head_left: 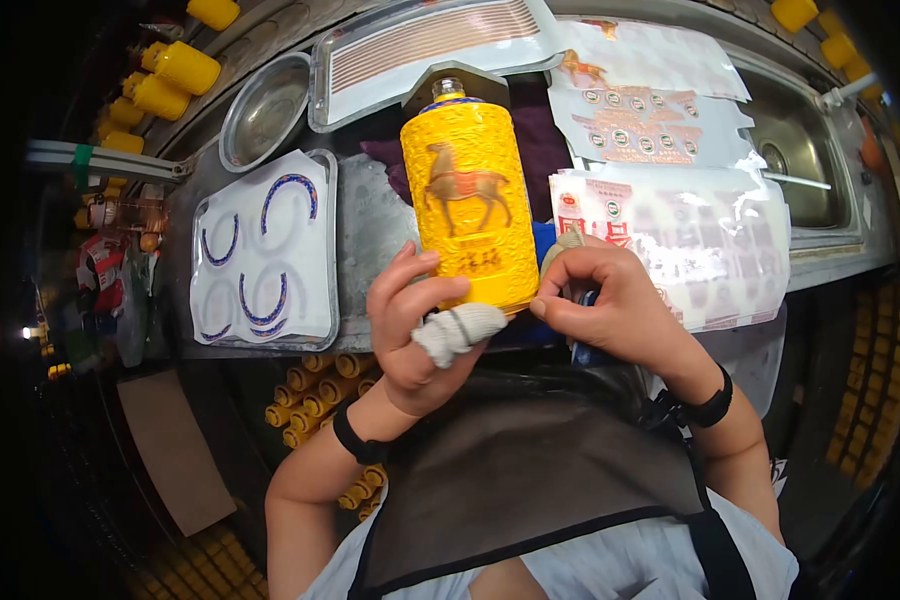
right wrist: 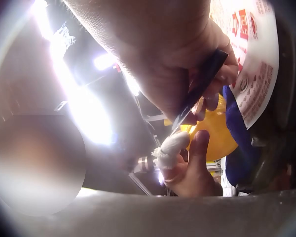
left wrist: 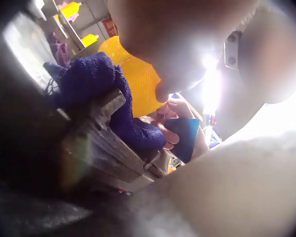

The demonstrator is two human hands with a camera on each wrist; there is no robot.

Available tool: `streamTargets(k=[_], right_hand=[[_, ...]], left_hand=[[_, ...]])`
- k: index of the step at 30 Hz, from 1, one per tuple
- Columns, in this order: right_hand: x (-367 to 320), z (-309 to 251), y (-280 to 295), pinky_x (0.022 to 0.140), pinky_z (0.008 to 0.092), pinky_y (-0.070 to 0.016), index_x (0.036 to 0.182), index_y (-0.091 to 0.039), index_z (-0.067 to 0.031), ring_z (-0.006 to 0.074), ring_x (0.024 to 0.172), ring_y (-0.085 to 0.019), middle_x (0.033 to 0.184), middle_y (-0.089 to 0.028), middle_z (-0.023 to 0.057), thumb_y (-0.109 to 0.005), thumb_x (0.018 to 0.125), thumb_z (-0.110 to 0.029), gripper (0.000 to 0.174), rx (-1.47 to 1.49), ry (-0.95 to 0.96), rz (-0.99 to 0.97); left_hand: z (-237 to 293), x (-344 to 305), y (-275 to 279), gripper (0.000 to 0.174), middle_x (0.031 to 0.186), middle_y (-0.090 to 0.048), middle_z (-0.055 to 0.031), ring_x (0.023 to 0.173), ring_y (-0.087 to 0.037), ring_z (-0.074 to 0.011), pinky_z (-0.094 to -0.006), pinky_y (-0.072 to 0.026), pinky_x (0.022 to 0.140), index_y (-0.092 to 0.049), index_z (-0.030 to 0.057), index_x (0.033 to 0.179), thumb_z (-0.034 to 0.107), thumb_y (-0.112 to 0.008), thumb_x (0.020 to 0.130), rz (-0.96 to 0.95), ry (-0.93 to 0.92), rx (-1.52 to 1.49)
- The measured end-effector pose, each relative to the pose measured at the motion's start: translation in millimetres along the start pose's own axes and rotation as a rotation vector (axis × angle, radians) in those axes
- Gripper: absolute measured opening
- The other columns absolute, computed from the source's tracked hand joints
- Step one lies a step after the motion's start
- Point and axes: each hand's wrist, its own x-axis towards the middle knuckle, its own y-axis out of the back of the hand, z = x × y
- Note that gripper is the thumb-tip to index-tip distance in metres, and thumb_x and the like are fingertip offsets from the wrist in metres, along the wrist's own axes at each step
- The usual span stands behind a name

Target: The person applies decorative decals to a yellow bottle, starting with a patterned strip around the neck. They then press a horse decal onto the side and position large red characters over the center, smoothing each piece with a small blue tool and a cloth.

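Observation:
A yellow embossed bottle (head_left: 467,215) with a golden horse decal and a bare glass neck leans tilted in front of me. My left hand (head_left: 410,335) holds its lower left side, fingers on the front and the thumb, in a white finger cover (head_left: 460,330), at the base. At the lower right edge of the bottle is my right hand (head_left: 610,300), thumb and forefinger brought together there. A flat blue scraper (right wrist: 207,79) is tucked in that hand's curled fingers; in the left wrist view the scraper (left wrist: 186,136) shows below the bottle.
Left of the bottle, a tray (head_left: 332,250) carries a sheet with blue curved decal strips. Decal sheets (head_left: 710,240) lie at right, beside a sink (head_left: 805,150). Behind are a metal bowl (head_left: 265,110) and a striped sheet (head_left: 435,45). Dark purple cloth (head_left: 537,140) lies under the bottle.

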Motion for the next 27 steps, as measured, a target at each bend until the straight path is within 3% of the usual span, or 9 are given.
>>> streamTargets(k=[3,9,13,16,19,22,25,27], right_hand=[[-2,-16,0,0.062,0.0276,-0.044,0.073,-0.065,-0.0017,0.0122,0.071,-0.057,0.072,-0.062,0.0044,-0.072,0.077,-0.009,0.011,0.041,-0.062,-0.024],[-1,-10,-1,0.062,0.028,-0.0442,0.072,-0.063,-0.0014,0.0135,0.069,-0.057,0.072,-0.062,0.0046,-0.072,0.075,-0.009,0.012,0.027,-0.064,0.011],[-1,-1,-1,0.061,0.0226,-0.0441,0.074,-0.063,-0.0013,0.0066,0.066,-0.056,0.075,-0.061,0.001,-0.072,0.079,-0.006,0.012,-0.029,-0.007,0.01],[0,-2,-1,0.061,0.0228,-0.044,0.074,-0.062,-0.0012,0.0066,0.066,-0.056,0.075,-0.061,0.001,-0.073,0.079,-0.006,0.013,-0.047,-0.031,0.001],[1,0,0,0.061,0.0228,-0.044,0.073,-0.062,-0.001,0.0065,0.066,-0.056,0.076,-0.061,0.0006,-0.073,0.079,-0.007,0.014,-0.053,-0.02,-0.012],[0,3,-1,0.06,0.0242,-0.043,0.072,-0.062,-0.0013,0.0081,0.066,-0.054,0.075,-0.06,0.0014,-0.073,0.079,-0.008,0.014,-0.022,0.004,0.014],[-1,1,-2,0.06,0.0277,-0.0413,0.071,-0.062,-0.0022,0.012,0.064,-0.051,0.072,-0.058,0.0035,-0.074,0.077,-0.011,0.016,0.067,-0.105,0.021],[-3,1,-2,0.059,0.0278,-0.041,0.072,-0.061,-0.0027,0.0125,0.064,-0.05,0.073,-0.058,0.0038,-0.074,0.077,-0.011,0.016,0.07,-0.149,0.017]], left_hand=[[-2,-11,4,0.038,0.109,-0.063,-0.0058,0.111,-0.06,-0.0338,-0.057,-0.0464,0.1,-0.07,0.0149,0.098,0.011,-0.087,0.064,0.047,0.155,-0.102],[-1,-5,13,0.033,0.113,-0.062,-0.0049,0.113,-0.06,-0.0326,-0.0602,-0.0403,0.104,-0.067,0.0166,0.094,0.012,-0.086,0.067,-0.059,0.012,0.053],[3,5,13,0.028,0.112,-0.063,-0.004,0.11,-0.06,-0.0321,-0.0609,-0.0416,0.101,-0.066,0.0167,0.088,0.016,-0.084,0.067,-0.084,-0.105,0.142],[-2,7,1,0.044,0.112,-0.059,-0.0074,0.107,-0.059,-0.0337,-0.0607,-0.0428,0.101,-0.063,0.0179,0.104,0.013,-0.086,0.067,-0.083,-0.233,0.112],[2,11,3,0.051,0.111,-0.058,-0.0076,0.106,-0.058,-0.0333,-0.0588,-0.0453,0.099,-0.06,0.0186,0.109,0.012,-0.086,0.066,-0.144,-0.204,0.144],[0,1,-5,0.035,0.105,-0.061,-0.0051,0.107,-0.059,-0.0315,-0.0569,-0.0474,0.099,-0.065,0.0129,0.095,0.009,-0.084,0.066,0.054,-0.065,0.008],[3,-11,-1,0.047,0.109,-0.06,-0.0064,0.107,-0.059,-0.0325,-0.0557,-0.0471,0.101,-0.063,0.0115,0.105,0.005,-0.085,0.065,0.074,0.207,-0.105],[-3,-14,5,0.053,0.113,-0.06,-0.007,0.11,-0.059,-0.0333,-0.0566,-0.0446,0.104,-0.061,0.0093,0.112,0.003,-0.084,0.065,0.046,0.16,-0.118]])
